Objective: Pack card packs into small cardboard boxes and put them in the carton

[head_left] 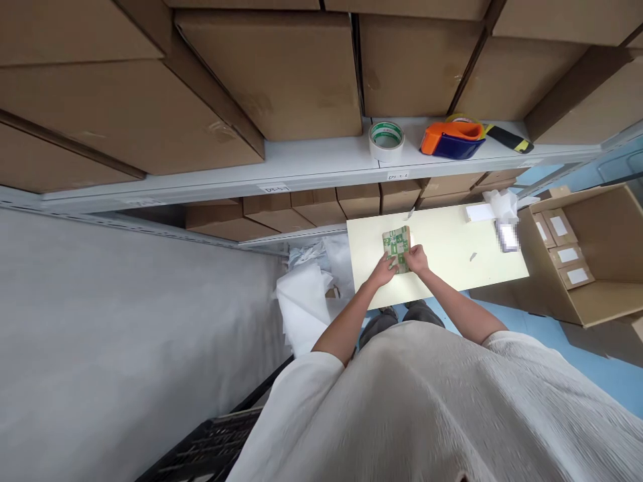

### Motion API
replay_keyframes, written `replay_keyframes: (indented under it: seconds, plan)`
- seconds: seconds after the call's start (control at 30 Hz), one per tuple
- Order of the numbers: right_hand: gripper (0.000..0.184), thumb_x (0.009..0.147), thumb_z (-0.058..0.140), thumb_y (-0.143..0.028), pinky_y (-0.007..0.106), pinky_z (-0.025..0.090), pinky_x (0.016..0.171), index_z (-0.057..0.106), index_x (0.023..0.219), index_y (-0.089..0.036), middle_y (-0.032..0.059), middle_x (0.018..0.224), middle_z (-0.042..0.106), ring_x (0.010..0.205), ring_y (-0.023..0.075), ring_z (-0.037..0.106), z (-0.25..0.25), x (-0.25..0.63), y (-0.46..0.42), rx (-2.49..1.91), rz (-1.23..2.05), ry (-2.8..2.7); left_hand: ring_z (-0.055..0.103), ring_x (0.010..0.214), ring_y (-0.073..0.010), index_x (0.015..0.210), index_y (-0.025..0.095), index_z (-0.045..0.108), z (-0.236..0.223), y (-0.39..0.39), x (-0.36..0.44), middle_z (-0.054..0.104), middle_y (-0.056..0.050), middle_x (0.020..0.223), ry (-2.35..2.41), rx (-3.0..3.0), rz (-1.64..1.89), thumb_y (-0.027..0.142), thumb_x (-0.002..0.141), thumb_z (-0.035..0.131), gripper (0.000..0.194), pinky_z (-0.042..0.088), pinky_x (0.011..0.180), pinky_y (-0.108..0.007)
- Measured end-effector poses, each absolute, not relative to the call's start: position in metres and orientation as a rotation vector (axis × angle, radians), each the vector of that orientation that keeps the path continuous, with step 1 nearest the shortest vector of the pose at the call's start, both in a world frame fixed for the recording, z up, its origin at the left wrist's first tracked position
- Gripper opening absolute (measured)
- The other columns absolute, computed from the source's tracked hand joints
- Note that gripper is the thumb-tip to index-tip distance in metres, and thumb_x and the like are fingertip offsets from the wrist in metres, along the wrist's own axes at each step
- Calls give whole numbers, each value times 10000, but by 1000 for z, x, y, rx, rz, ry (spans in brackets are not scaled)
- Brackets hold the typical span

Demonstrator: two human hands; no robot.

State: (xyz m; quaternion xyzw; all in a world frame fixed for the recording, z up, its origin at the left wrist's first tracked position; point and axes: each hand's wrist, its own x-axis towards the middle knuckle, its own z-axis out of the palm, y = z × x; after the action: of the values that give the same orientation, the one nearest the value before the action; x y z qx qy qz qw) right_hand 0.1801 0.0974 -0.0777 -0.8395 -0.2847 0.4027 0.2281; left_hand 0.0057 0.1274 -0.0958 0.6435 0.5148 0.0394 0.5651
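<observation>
A small green-and-white patterned box [396,246] with brown cardboard sides is held over the pale yellow tabletop [442,251]. My left hand [384,269] grips its near left corner, fingers lying on the patterned face. On the right edge, my right hand [416,259] pinches the same box. Whether the box touches the tabletop I cannot tell. A small white scrap [410,213] lies just beyond it, and a grey scrap [473,256] lies to the right of my right hand.
A shelf holds cartons [281,73], a tape roll [386,141], an orange-and-blue tape dispenser [452,139] and a black-and-yellow cutter [508,139]. An open carton [607,234] with small labelled boxes stands at right. White foam sheets [304,301] lie left; a black crate [216,442] sits lower left.
</observation>
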Motion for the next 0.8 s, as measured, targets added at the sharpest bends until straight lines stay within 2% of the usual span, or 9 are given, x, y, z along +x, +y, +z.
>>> replay_keyframes:
  seconds: [0.13,0.23,0.3,0.4,0.53,0.67,0.8]
  plan:
    - [228,998,564,-488,358,584,931,605,1078,-279,31,1073,771,1009,235,725,-60,170,97,-2156,1072,-967,598,1498,-301,1538,239,628,-79,136,17,646,-105,1607,1241,1365,289,498,1097,519,523,490,1216,-409]
    - [328,1070,420,-458,379,563,1019,689,1103,-272,34,1135,783,1064,228,720,-49,155,98,-1934,1163,-1204,704,1342,-286,1532,236,605,-71,141,6,728,-105,1493,1362,1315,365,513,1068,595,540,549,1114,-374]
    - [337,1065,440,-398,406,542,1082,739,1155,-270,42,1202,788,1134,240,706,-42,145,99,-1822,1194,-1359,721,1295,-277,1485,240,624,-70,145,-11,758,-96,1433,1479,1340,366,442,1038,650,492,559,1084,-364]
    - [342,1042,497,-329,459,507,1151,766,1244,-263,72,1324,764,1262,274,656,-35,140,103,-1819,1046,-1463,726,1259,-254,1420,270,651,-76,150,-41,793,-61,1340,1650,1363,347,289,1017,599,407,559,1078,-368]
    - [398,1041,461,-300,479,516,1154,736,1324,-247,109,1440,690,1288,282,645,-43,157,105,-1938,876,-1349,735,1225,-286,1288,249,720,-90,155,-70,822,-90,1192,1772,1366,253,230,961,563,364,557,1065,-387]
    - [471,1008,502,-337,499,502,1185,659,1437,-225,152,1523,620,1352,308,631,-65,186,102,-2222,925,-1146,751,1121,-279,1155,235,741,-101,153,-77,820,-92,1098,1777,1366,142,152,908,520,342,569,984,-365]
    - [542,980,559,-400,481,510,1168,606,1484,-207,167,1496,637,1345,305,633,-84,203,97,-2367,1019,-1044,744,1103,-234,1181,243,722,-104,148,-74,820,-57,1140,1684,1421,182,150,913,500,360,566,962,-323]
